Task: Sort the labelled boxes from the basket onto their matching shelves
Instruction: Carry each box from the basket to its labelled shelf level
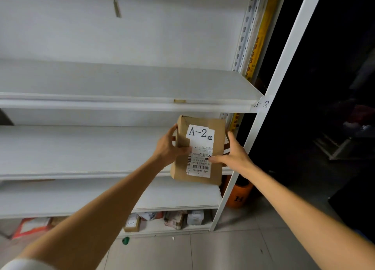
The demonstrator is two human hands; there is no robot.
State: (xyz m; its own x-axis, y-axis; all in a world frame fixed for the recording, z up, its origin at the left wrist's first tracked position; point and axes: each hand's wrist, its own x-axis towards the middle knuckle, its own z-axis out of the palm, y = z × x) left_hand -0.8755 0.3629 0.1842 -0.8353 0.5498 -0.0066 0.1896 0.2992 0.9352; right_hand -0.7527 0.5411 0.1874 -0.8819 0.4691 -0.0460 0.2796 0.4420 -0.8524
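A brown cardboard box (203,145) with a white label reading "A-2" and a barcode is held up in front of the white shelving, just below the shelf (129,82) whose right post carries the tag "A-2" (261,104). My left hand (170,145) grips the box's left edge, thumb on the front. My right hand (233,154) holds the right side, thumb across the label. The box hangs in the air at the right end of the shelf unit.
Bare white shelves run below (81,147) and lower (121,194). The bottom shelf holds several parcels, one marked "A-1" (131,223). An orange container (240,195) stands on the floor beside the right post. A dark area lies to the right.
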